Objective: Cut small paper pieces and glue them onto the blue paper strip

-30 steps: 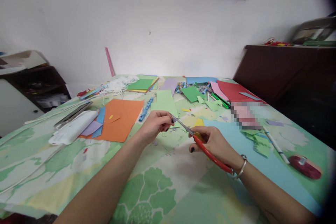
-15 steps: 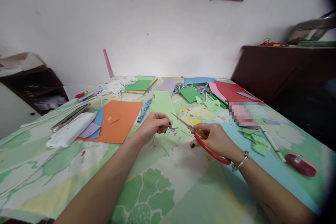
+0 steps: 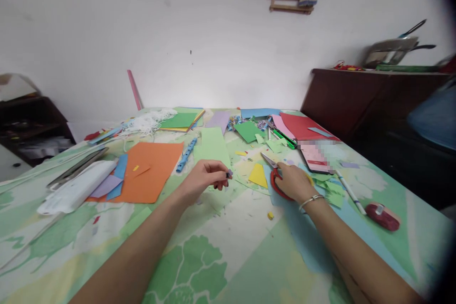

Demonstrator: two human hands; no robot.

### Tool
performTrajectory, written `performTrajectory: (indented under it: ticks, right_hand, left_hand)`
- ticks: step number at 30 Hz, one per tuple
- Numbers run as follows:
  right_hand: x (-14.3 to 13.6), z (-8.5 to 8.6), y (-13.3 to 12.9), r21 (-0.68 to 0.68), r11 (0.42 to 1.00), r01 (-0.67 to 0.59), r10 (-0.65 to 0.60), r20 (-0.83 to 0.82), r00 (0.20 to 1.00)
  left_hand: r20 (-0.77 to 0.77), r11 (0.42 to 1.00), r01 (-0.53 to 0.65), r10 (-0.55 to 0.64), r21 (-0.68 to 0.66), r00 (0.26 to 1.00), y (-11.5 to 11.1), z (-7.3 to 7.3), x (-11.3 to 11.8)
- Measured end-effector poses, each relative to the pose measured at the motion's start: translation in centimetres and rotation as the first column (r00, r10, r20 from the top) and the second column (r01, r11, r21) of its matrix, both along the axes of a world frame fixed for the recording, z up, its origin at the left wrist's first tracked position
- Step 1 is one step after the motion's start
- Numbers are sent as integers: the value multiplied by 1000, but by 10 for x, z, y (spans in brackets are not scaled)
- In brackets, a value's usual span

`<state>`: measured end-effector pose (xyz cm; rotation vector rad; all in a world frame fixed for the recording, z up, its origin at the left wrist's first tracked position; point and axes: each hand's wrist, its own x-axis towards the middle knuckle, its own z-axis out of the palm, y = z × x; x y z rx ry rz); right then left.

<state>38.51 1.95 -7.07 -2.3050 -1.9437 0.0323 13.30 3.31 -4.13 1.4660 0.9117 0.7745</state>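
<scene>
My left hand (image 3: 208, 175) is closed in a pinch above the middle of the table, with a tiny purple paper piece (image 3: 230, 173) at its fingertips. Scissors (image 3: 280, 183) with red handles lie low over the light blue paper (image 3: 302, 228), blades pointing away to the upper left. Over their handles rests my right hand (image 3: 294, 181), its fingers partly hidden from above. A yellow paper piece (image 3: 258, 175) lies between the two hands. Beyond my left hand is a light green paper strip (image 3: 213, 145).
Orange paper (image 3: 153, 166), a white power strip (image 3: 78, 187) and a blue patterned stick (image 3: 186, 154) lie on the left. To the right are a phone (image 3: 315, 156), a white marker (image 3: 351, 192) and a dark red oval object (image 3: 383, 216). Green scraps (image 3: 333, 192) lie near my right wrist.
My right hand has moved right and down with the scissors, uncovering the yellow paper piece. My left hand stays pinched, the purple piece now showing. The whole view has shifted a little.
</scene>
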Motion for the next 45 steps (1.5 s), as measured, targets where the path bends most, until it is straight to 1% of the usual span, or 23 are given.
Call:
performTrajectory:
  ticks: [3, 4, 5, 6, 7, 8, 9, 10, 11, 12, 13, 14, 15, 17, 20, 23, 27, 32, 34, 39, 42, 44, 45]
  right_hand:
    - [-11, 5, -7, 55, 998, 42, -44, 37, 998]
    - [-15, 7, -10, 90, 996, 20, -22, 19, 1000]
    - [-19, 10, -12, 136, 990, -39, 45, -42, 998]
    - [-23, 11, -14, 191, 972, -138, 170, -161, 972]
    - [-28, 12, -17, 254, 933, -254, 329, -323, 887]
    - [-33, 12, -19, 314, 884, -347, 465, -500, 730]
    - [-38, 11, -21, 354, 840, -410, 536, -653, 535]
    - [-43, 9, -22, 384, 816, -433, 547, -754, 363]
    - [-48, 7, -24, 408, 804, -433, 535, -813, 228]
    - [-52, 5, -25, 423, 803, -420, 514, -848, 129]
    - [-55, 3, -26, 435, 807, -399, 497, -865, 61]
    - [-57, 2, -28, 446, 811, -377, 489, -872, 20]
    - [-58, 3, -29, 457, 816, -354, 489, -872, 2]
    - [-59, 5, -30, 468, 825, -318, 494, -870, 0]
    - [-59, 10, -33, 438, 847, -301, 453, -891, -21]
    - [-60, 10, -34, 419, 860, -290, 427, -903, -38]
    - [-61, 6, -33, 445, 854, -271, 470, -882, 34]
    - [-60, 5, -33, 498, 817, -291, 560, -806, 190]
    - [-59, 5, -34, 501, 813, -297, 570, -788, 231]
    - [-58, 5, -34, 509, 802, -312, 587, -768, 257]
    - [-58, 5, -33, 503, 808, -305, 580, -769, 268]
    - [-59, 6, -34, 490, 820, -297, 562, -788, 251]
    - [-59, 6, -34, 480, 827, -292, 547, -805, 228]
  left_hand:
    - [-37, 1000, 22, -22, -11, 999, -3, -2, 5]
    - [-38, 999, 32, -33, -16, 999, -4, -3, 7]
    - [-29, 999, 46, -47, -25, 998, -4, -6, 8]
    - [-8, 997, 67, -67, -34, 998, -5, -8, 10]
    - [23, 995, 93, -92, -46, 995, -6, -11, 12]
    - [62, 991, 124, -120, -60, 991, -7, -13, 14]
    - [108, 985, 158, -149, -75, 983, -8, -16, 15]
    - [155, 978, 191, -175, -90, 972, -9, -18, 17]
    - [198, 970, 219, -195, -106, 960, -10, -19, 18]
    - [235, 964, 239, -207, -120, 950, -11, -20, 19]
    - [265, 958, 253, -212, -133, 941, -11, -20, 19]
    - [289, 954, 263, -213, -144, 933, -12, -20, 20]
    - [304, 950, 270, -214, -155, 928, -13, -20, 20]
    - [321, 944, 283, -218, -169, 922, -14, -19, 20]
    - [322, 940, 296, -230, -172, 918, -15, -18, 20]
    - [271, 953, 263, -216, -153, 938, -15, -16, 20]
    - [188, 969, 211, -186, -128, 964, -16, -15, 21]
    - [139, 977, 195, -181, -92, 974, -15, -18, 20]
    - [131, 977, 192, -179, -92, 975, -15, -19, 20]
    - [135, 975, 186, -169, -123, 976, -16, -18, 21]
    - [131, 976, 179, -163, -125, 978, -16, -17, 22]
    - [136, 976, 179, -161, -124, 977, -15, -17, 22]
    - [140, 976, 180, -163, -123, 977, -15, -17, 22]
